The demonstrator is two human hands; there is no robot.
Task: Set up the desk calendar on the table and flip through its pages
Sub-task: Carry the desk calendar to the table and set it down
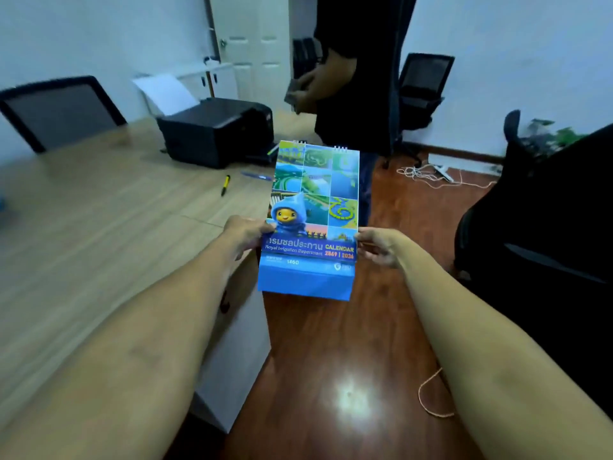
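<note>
Fingers of the left hand and right hand pinch only the desk calendar's side edges, in the air off the table, so it may slip floorward.

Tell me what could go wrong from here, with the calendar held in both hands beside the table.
1. The calendar is gripped only at its side edges by the left hand and right hand, out over the floor, not the table; a slip likely drops it.
2. The pen and printer sit on the table near that corner, so setting it down there could knock the pen.
3. A person stands close behind; swinging it forward might bump them.
</note>
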